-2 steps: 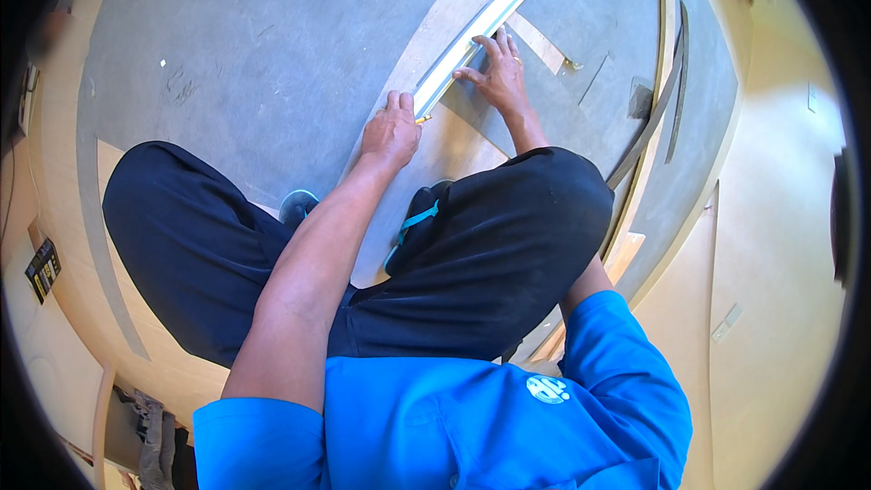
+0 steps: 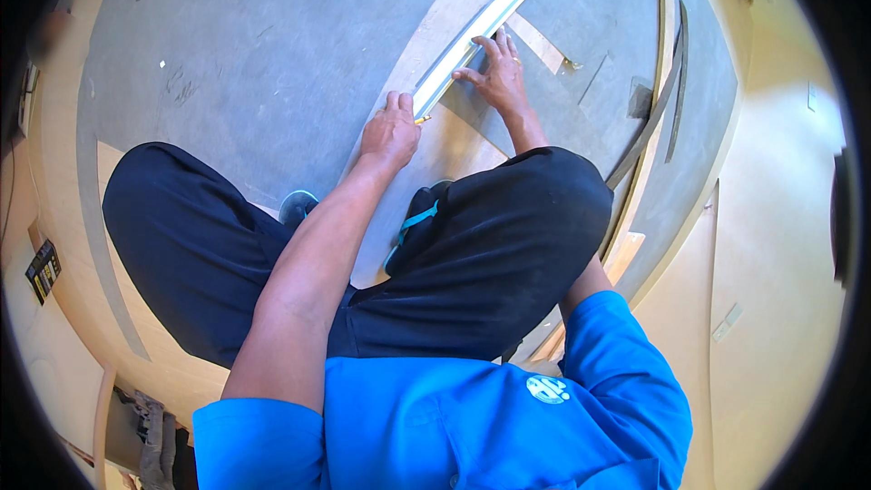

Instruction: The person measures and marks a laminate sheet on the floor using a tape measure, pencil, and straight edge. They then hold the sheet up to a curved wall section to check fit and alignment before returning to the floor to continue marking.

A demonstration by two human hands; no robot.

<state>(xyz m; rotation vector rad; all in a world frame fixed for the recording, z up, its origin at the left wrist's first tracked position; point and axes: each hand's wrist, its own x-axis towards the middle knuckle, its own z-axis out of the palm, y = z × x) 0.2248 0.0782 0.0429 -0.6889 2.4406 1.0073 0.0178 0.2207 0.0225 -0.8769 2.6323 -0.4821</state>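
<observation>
A long white strip (image 2: 513,3) with blue-green lines along it runs from the top edge down toward me. Beside its near end, my left hand (image 2: 390,133) is closed, its fingertips at the strip's end. A short yellow stick like a pencil (image 2: 423,120) pokes out by its thumb; most of it is hidden. My right hand (image 2: 499,77) lies along the strip's right side farther up, thumb and fingers apart, its fingertips touching the edge. Under the strip lies a pale flat board (image 2: 446,11) on the grey surface (image 2: 254,45).
My bent knees (image 2: 535,227) and sandalled feet (image 2: 413,229) are close below my hands. A narrow pale piece (image 2: 543,47) lies to the right of the strip. Farther right are dark thin strips (image 2: 653,118) and a long wooden edge (image 2: 667,0). A dark package (image 2: 43,270) is at far left.
</observation>
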